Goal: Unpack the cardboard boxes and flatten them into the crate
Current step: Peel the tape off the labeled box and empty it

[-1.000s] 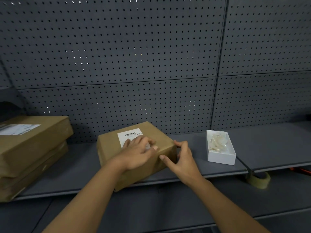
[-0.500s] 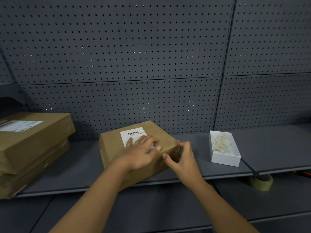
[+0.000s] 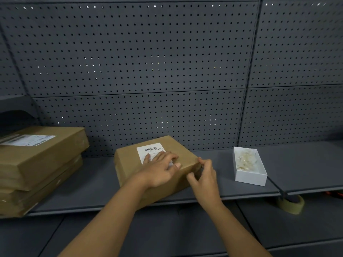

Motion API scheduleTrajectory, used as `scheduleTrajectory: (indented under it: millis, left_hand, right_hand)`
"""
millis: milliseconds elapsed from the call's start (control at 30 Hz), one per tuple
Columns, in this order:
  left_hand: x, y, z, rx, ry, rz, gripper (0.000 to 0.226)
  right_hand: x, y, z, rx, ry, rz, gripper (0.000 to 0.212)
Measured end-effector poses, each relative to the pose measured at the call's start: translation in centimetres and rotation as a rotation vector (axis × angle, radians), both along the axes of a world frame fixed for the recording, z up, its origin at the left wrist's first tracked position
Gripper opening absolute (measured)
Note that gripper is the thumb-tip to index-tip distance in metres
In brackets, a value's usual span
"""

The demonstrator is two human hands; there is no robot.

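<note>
Head view: the box (image 3: 157, 169) sits on the shelf (image 3: 96, 184), at its front edge. The left hand (image 3: 159, 170) lies flat on its top, fingers spread over the label (image 3: 151, 151). The right hand (image 3: 205, 175) pinches at the box's right corner, perhaps gripping tape; contact is unclear.

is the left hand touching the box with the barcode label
Touching. The head view shows the left hand lying flat on top of the cardboard box, its fingers spread over the white barcode label.
</note>
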State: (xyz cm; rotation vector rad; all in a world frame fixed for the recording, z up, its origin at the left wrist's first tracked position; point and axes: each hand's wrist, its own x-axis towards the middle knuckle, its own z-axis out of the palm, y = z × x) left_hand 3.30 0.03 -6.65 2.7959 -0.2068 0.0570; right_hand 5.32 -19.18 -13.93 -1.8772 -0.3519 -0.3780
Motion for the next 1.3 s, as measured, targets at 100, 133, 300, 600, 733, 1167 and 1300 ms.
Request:
scheduleTrajectory:
  millis: [100,133,300,600,733,1167,1300]
  left_hand:
    - [-0.1,-0.1,0.1,-0.004,0.008,0.001,0.047]
    - [-0.1,-0.1,0.2,-0.003,0.005,0.000,0.047]
    - [-0.8,-0.4,0.8,-0.009,0.021,-0.005,0.049]
    - [-0.7,-0.3,0.7,0.006,0.004,-0.003,0.050]
    - [-0.5,-0.2,0.5,-0.003,0.001,-0.007,0.049]
    - [-0.8,-0.2,0.8,-0.021,0.002,-0.012,0.050]
    - [-0.8,-0.2,0.6,-0.019,0.004,-0.006,0.051]
  right_hand:
    - [0.1,0.0,-0.3,0.000,-0.001,0.006,0.039]
    - [0.2,0.0,-0.2,0.014,0.015,0.030,0.039]
    - [0.3,-0.8,-0.1,0.092,0.074,0.130,0.042]
    - [-0.4,0.0,0.1,0.182,0.068,0.112,0.051]
    - [-0.1,0.2,-0.7,0.126,0.029,0.079,0.050]
    - [-2.9,2.6,-0.3,0.030,-0.211,-0.235,0.028]
    - [-2.6,2.9,0.1,-0.018,-0.184,-0.167,0.013]
